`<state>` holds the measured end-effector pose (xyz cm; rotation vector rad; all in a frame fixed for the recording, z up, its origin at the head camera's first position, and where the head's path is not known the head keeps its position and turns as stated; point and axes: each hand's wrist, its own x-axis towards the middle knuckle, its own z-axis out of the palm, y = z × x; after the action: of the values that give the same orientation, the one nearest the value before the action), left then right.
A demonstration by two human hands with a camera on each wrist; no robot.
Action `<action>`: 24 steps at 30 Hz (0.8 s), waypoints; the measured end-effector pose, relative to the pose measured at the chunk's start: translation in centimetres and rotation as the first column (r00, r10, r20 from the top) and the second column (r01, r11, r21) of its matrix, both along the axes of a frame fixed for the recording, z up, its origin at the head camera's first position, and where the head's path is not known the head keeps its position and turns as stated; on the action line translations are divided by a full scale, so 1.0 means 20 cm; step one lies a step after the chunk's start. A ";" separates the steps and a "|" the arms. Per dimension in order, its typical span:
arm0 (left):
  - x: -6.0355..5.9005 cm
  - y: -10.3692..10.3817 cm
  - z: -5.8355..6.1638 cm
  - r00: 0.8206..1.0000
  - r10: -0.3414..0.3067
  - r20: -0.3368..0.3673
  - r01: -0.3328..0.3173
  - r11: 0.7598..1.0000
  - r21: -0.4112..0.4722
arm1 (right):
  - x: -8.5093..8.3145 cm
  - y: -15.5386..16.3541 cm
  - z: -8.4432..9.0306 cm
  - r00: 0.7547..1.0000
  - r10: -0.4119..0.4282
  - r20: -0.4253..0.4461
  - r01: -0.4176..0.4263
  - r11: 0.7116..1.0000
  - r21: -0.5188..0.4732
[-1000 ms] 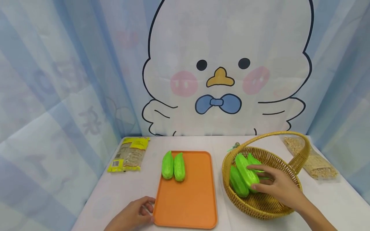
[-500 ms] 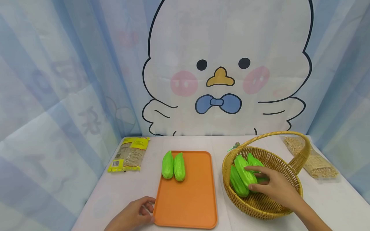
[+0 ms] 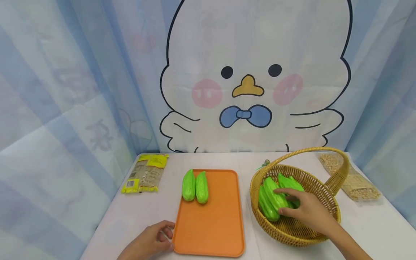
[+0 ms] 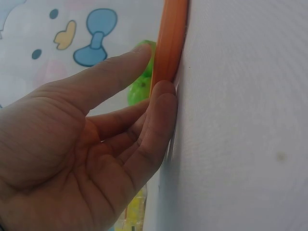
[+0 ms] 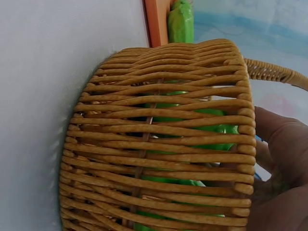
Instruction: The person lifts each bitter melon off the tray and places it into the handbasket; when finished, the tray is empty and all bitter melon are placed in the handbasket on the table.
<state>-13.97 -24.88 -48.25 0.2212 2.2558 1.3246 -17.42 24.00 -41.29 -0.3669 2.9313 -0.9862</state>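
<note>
An orange tray lies on the table with two green bitter melons side by side at its far left corner. At its near left edge, my left hand pinches the tray rim, thumb on the upper side and fingers curled against the outer edge. My right hand reaches into a wicker basket, thumb and forefinger on a green bitter melon. More bitter melons lie beside and behind it. In the right wrist view, the basket wall hides most of the fingers.
A yellow-labelled bag of grain lies at the back left. Behind the basket on the right is a clear bag of grain. The basket's tall handle arches over it. A small greenish object sits behind the basket.
My right hand has shifted slightly left and lower in the basket, and the bitter melon at its fingers has settled a little lower. The left hand and tray stay put.
</note>
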 end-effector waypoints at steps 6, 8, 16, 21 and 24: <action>0.01 0.00 0.02 1.000 -0.010 -0.019 0.010 1.000 -0.006 | -0.01 0.02 -0.02 1.000 -0.004 0.002 0.004 1.000 -0.012; 0.01 0.00 0.02 1.000 -0.013 -0.023 0.013 1.000 -0.002 | -0.01 0.02 -0.02 1.000 -0.005 0.000 0.005 1.000 -0.010; 0.01 0.00 0.02 1.000 -0.008 -0.010 0.008 1.000 -0.002 | -0.01 0.02 -0.03 1.000 -0.016 0.011 0.016 1.000 -0.012; 0.01 0.01 0.02 1.000 -0.006 -0.009 0.006 1.000 -0.009 | -0.01 0.02 -0.03 1.000 -0.014 0.006 0.014 1.000 -0.011; 0.01 0.01 0.02 1.000 -0.003 -0.011 0.003 1.000 -0.017 | -0.01 0.02 -0.03 1.000 -0.014 0.000 0.014 1.000 -0.006</action>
<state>-13.76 -24.69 -47.77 0.2267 2.2741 1.3059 -17.60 24.42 -41.95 -0.3472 2.9351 -0.9971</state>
